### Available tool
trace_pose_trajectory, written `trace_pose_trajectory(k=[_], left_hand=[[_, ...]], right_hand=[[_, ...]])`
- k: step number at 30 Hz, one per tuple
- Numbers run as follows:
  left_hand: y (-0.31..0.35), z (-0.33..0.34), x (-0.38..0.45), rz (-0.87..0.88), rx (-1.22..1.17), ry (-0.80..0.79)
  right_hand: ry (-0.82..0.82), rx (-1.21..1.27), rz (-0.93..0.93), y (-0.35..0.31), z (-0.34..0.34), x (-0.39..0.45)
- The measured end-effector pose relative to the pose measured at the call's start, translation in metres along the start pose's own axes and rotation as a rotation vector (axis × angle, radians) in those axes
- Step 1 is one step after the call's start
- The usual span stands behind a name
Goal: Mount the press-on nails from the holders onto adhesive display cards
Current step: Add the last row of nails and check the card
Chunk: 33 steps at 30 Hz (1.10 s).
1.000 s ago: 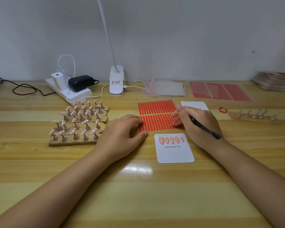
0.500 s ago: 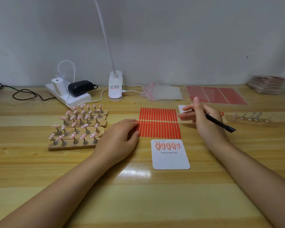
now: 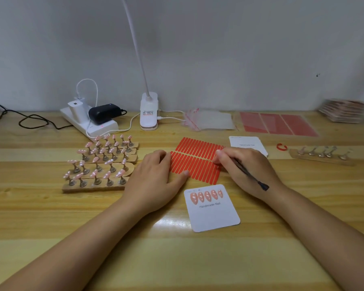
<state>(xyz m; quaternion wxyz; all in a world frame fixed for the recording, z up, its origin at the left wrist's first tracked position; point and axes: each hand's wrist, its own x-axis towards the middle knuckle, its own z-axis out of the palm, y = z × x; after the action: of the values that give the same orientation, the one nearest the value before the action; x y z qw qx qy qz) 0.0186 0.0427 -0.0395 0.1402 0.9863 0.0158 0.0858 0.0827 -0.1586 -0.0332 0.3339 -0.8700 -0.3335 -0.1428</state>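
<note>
A red sheet of adhesive strips (image 3: pixel 195 162) lies mid-table. My left hand (image 3: pixel 156 179) rests flat on its left edge, fingers relaxed. My right hand (image 3: pixel 244 166) grips a thin black tool (image 3: pixel 250 175) and its fingertips touch the sheet's right edge. In front lies a white display card (image 3: pixel 213 215) with a row of several pink nails (image 3: pixel 206 196) stuck on. Several pink nails stand on metal stems in wooden holders (image 3: pixel 101 162) at the left. Blank white cards (image 3: pixel 248 143) lie behind my right hand.
A white clip lamp (image 3: pixel 148 111), a power strip with chargers (image 3: pixel 88 119) and cables line the back. Clear bags (image 3: pixel 208 121), red sheets (image 3: pixel 277 123), a stack of cards (image 3: pixel 343 111), a red ring (image 3: pixel 281 147) and a holder with bare stems (image 3: pixel 322 154) sit to the right.
My right hand, lifted near the blank cards half a second ago, has come back down onto the right edge of the red strip sheet. My left hand stays on the sheet's left edge.
</note>
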Motion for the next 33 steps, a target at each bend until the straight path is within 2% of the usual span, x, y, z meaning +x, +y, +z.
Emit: trace_pose_trajectory(k=[3,9,17,19,22,24,26,33], left_hand=[[0.0,0.001,0.001,-0.01,0.015,-0.003],[0.001,0.0,0.0,-0.02,-0.026,0.012],[-0.002,-0.007,-0.004,0.1,-0.293,0.089],[-0.003,-0.008,-0.002,0.127,-0.329,0.075],[-0.004,-0.007,-0.001,0.144,-0.374,0.06],[-0.006,-0.006,-0.001,0.138,-0.359,0.064],[-0.008,-0.004,0.0,0.113,-0.302,0.066],[-0.008,0.001,0.004,0.081,-0.102,-0.055]], right_hand=[[0.007,0.08,0.003,-0.002,0.001,0.0],[0.073,0.365,0.202,-0.005,-0.001,0.003],[0.223,0.596,0.321,-0.003,-0.005,0.014],[0.189,0.737,0.389,-0.006,-0.006,0.019],[0.044,0.91,0.47,-0.008,-0.002,0.025],[-0.018,0.9,0.469,-0.007,0.002,0.031],[-0.014,0.846,0.431,-0.007,0.007,0.038],[-0.043,0.589,0.288,-0.005,0.019,0.039]])
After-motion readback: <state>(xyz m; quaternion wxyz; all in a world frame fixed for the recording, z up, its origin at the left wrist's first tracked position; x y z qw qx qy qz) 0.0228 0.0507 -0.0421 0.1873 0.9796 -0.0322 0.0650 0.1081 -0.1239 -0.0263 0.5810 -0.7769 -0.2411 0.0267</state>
